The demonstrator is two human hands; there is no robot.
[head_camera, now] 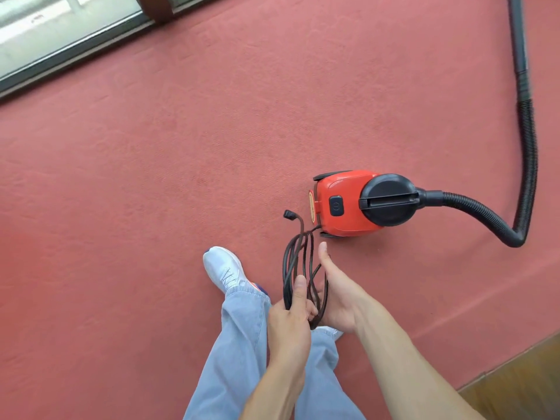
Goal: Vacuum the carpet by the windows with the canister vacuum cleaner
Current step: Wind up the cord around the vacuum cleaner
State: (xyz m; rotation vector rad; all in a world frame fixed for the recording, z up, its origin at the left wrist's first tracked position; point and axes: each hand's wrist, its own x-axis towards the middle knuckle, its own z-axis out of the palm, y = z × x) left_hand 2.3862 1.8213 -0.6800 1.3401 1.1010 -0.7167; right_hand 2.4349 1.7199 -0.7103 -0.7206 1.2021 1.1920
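A red and black canister vacuum cleaner sits on the red carpet. Its black ribbed hose curves off to the right and rises out of view at the top right. A black power cord runs from the vacuum's rear and hangs in several loops between my hands, its plug sticking up near the vacuum. My left hand pinches the loops with the thumb on top. My right hand cups the loops from the right, thumb raised and fingers under the cord.
Windows with a dark frame run along the top left edge of the carpet. A wooden floor strip borders the carpet at the bottom right. My legs in light jeans and a white shoe stand below the vacuum.
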